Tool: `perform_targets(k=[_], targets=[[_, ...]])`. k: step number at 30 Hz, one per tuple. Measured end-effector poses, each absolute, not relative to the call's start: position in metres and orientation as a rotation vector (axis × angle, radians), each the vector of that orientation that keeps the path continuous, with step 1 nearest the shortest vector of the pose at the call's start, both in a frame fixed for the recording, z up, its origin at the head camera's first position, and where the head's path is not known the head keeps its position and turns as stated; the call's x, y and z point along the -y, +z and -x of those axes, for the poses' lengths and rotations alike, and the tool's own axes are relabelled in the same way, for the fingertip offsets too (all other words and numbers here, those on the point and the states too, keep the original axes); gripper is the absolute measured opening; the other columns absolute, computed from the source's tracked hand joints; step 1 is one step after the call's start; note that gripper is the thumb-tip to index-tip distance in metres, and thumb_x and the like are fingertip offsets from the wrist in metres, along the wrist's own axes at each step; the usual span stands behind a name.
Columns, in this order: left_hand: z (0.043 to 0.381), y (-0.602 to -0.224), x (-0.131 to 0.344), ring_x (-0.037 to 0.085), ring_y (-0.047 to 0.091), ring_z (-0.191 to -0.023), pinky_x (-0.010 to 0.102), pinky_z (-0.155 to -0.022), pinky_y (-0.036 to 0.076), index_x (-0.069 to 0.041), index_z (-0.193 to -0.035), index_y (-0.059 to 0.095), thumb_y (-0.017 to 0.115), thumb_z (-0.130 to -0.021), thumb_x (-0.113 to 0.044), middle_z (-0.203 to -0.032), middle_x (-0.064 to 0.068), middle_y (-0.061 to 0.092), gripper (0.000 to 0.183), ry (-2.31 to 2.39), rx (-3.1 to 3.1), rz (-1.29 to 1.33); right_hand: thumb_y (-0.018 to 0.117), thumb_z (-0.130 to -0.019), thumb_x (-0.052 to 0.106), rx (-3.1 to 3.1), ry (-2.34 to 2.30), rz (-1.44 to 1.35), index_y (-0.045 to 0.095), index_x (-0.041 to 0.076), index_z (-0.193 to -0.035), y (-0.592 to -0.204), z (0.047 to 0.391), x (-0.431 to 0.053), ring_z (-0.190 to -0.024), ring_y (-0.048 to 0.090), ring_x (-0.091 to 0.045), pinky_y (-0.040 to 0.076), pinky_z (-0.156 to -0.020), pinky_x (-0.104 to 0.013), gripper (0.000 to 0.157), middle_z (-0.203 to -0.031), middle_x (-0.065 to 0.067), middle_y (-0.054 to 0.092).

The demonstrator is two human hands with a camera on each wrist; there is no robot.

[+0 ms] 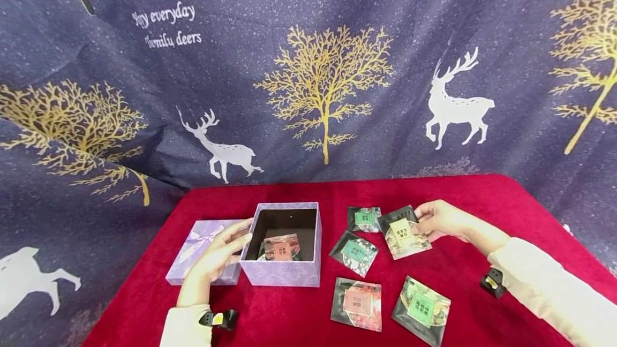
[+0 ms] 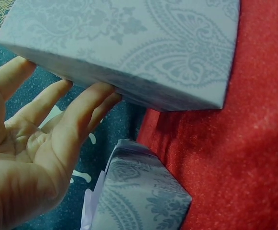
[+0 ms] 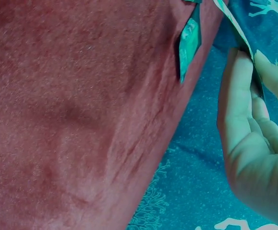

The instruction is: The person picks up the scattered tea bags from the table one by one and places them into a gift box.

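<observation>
1. Left hand [image 1: 220,251]: fingers spread apart and lightly bent, not wrapped round anything. Fingertips touch the left side of the lilac box [image 1: 284,275].
2. Right hand [image 1: 444,221]: thumb and fingers pinch the yellow-label packet [image 1: 400,231] at its right edge. Right wrist view has it edge-on between thumb and fingers.
3. Pinched packet is right of the box, tilted. Its left corner meets or overlaps the upper green packet [image 1: 364,220] in head view; can't tell if they touch.
4. Box is upright, mouth open, a red packet [image 1: 282,248] inside. Lid [image 1: 184,264] with bow sits just left of box, partly behind left hand.
5. Others flat on the red cloth [image 1: 289,312]: teal-label packet [image 1: 355,253], red-label packet [image 1: 356,304], green-label packet [image 1: 422,310].
6. Room: a strip of bare cloth between box's right wall and the packets; narrower gap between the two front packets. Cloth's right edge runs beyond the right forearm.
</observation>
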State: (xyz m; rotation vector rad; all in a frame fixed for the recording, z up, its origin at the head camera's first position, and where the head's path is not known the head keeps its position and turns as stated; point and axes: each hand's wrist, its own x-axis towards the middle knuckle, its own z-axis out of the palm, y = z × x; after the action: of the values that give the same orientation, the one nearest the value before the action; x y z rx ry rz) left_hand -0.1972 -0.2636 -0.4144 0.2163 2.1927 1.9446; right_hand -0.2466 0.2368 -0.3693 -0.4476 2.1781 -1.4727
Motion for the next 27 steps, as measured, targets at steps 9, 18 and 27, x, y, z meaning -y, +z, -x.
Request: perform_targets(k=[9,18,27], targets=[[0.198,-0.417,0.261,0.025,0.057,-0.114,0.051,-0.090,0.048,-0.002,-0.147,0.030,0.051,-0.097,-0.012,-0.145,0.030,0.035,0.055,1.937,-2.195,-0.229,0.062,-0.085,0.001,-2.124,-1.568,0.438,0.048,-0.022,-0.109,-0.363,0.245,-0.233,-0.076,0.066,-0.011,0.057,-0.069,-0.032,0.036,-0.084,-0.001,0.067],[0.194,-0.414,0.262,0.024,0.055,-0.116,0.052,-0.089,0.049,-0.003,-0.147,0.029,0.051,-0.097,-0.014,-0.144,0.029,0.036,0.056,1.938,-2.195,-0.200,0.061,-0.084,0.001,-2.062,-1.616,0.453,0.052,-0.013,-0.106,-0.357,0.243,-0.219,-0.078,0.065,-0.011,0.056,-0.071,-0.030,0.028,-0.085,0.000,0.069],[0.196,-0.407,0.262,0.024,0.047,-0.123,0.049,-0.089,0.049,-0.006,-0.149,0.024,0.052,-0.096,-0.013,-0.148,0.029,0.031,0.060,1.910,-2.198,-0.176,0.061,-0.083,0.000,-2.078,-1.620,0.468,0.053,-0.013,-0.104,-0.340,0.242,-0.195,-0.076,0.064,-0.010,0.056,-0.070,-0.028,0.027,-0.083,0.000,0.068]])
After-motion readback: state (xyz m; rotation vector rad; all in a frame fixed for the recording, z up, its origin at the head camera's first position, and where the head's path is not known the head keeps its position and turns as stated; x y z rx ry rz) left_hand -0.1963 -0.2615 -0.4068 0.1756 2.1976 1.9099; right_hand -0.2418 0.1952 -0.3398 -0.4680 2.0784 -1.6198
